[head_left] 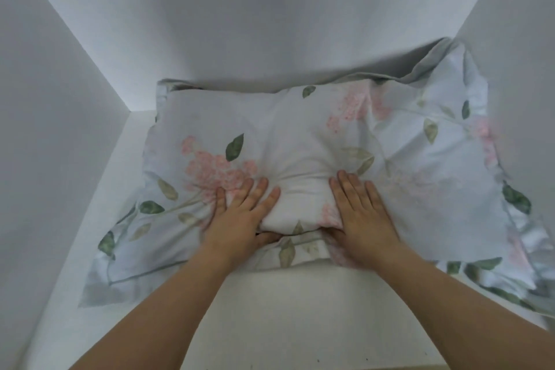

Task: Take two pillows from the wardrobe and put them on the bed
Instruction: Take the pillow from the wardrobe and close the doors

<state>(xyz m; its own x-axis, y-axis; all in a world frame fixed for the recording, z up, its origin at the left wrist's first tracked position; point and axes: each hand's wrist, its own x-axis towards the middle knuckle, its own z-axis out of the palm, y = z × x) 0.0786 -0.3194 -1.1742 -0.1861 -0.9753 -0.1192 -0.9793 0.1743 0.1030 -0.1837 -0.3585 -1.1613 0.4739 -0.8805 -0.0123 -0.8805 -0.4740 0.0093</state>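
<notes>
A pale pillow [300, 129] printed with pink flowers and green leaves lies on a white wardrobe shelf [270, 309]. A second pillow edge [303, 249] shows beneath it at the front. My left hand [243, 213] grips the top pillow's front edge, fingers on top and thumb tucked under. My right hand [363, 216] holds the same edge a little to the right, fingers spread over the fabric. The cloth bunches up between the two hands.
White wardrobe walls close in at the left [45, 159], the back [270, 24] and the right [525, 39]. The pillow's right frill presses against the right wall. Bare shelf shows in front of the pillows.
</notes>
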